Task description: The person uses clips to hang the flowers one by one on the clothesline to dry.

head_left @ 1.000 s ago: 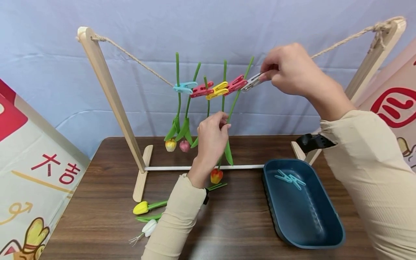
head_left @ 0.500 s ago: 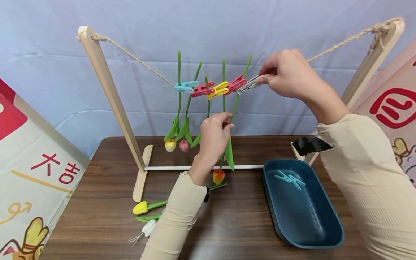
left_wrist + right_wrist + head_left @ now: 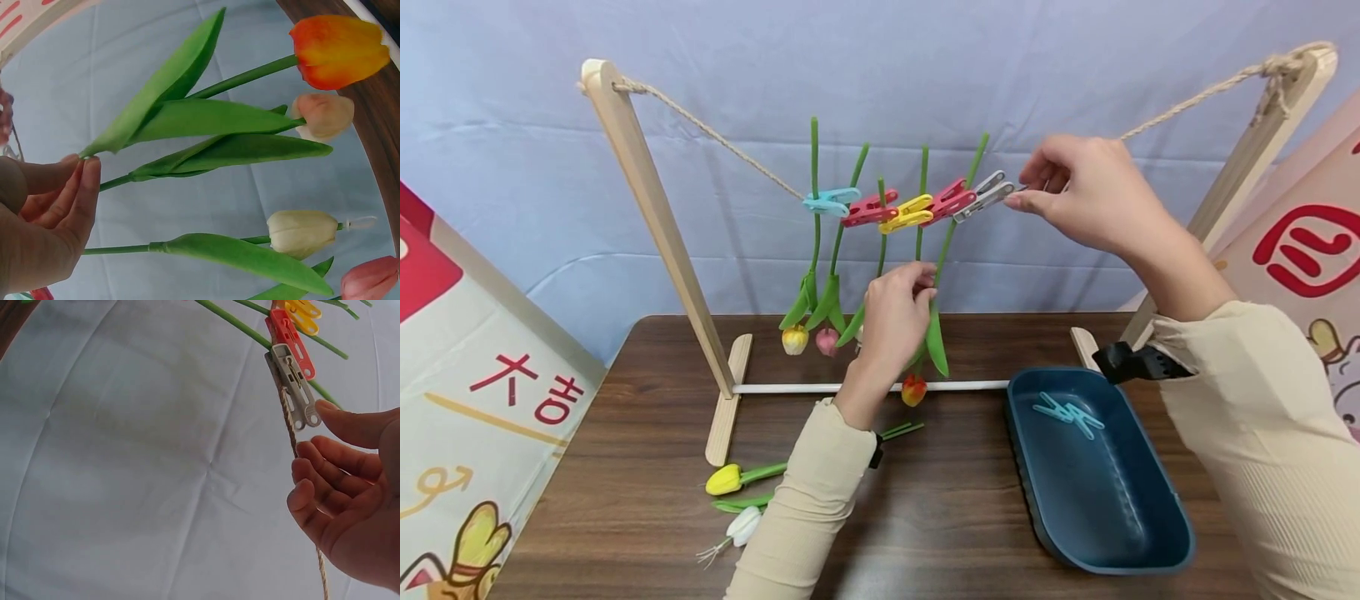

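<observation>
My left hand (image 3: 891, 312) pinches the green stem of an upside-down orange-red tulip (image 3: 913, 390), just above its leaves in the left wrist view. A grey clothespin (image 3: 985, 197) clips that stem at the rope (image 3: 707, 132), beside a red clothespin (image 3: 953, 200). My right hand (image 3: 1093, 192) is at the grey clothespin's handle end, fingers loosely spread, with the thumb tip right by it in the right wrist view. Further left, a yellow clothespin (image 3: 906, 214), another red one (image 3: 870, 208) and a light blue one (image 3: 831, 202) hold more hanging tulips.
The rope spans two wooden posts (image 3: 655, 225) joined by a white bar (image 3: 790, 388). A dark blue bin (image 3: 1105, 492) with light blue clothespins (image 3: 1070, 414) stands at right. A yellow tulip (image 3: 725, 479) and a white tulip (image 3: 745, 526) lie on the table near my left forearm.
My right hand has let go of the grey clothespin and moved slightly down and right. The clothespin now stays on the rope. My left hand still pinches the stem, shifted slightly right.
</observation>
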A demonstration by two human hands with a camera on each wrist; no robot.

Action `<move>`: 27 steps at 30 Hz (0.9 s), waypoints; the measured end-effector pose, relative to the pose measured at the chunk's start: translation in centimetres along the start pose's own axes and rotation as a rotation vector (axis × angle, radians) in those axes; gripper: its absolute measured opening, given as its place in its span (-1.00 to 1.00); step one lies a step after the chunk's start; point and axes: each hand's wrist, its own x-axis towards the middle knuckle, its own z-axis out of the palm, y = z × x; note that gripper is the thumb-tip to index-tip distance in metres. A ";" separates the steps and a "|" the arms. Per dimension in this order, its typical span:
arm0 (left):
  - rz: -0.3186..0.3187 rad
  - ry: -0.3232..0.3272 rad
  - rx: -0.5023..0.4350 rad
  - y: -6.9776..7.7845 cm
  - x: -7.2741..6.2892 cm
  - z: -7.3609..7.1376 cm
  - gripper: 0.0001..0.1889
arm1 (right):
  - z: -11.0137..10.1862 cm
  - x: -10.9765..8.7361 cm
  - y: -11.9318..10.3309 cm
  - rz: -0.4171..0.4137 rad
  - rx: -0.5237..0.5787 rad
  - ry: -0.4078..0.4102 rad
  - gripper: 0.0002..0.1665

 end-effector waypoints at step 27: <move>-0.064 -0.047 0.029 -4.1 -3.1 0.4 -0.89 | 7.5 -8.6 10.8 0.195 0.186 -0.390 -0.75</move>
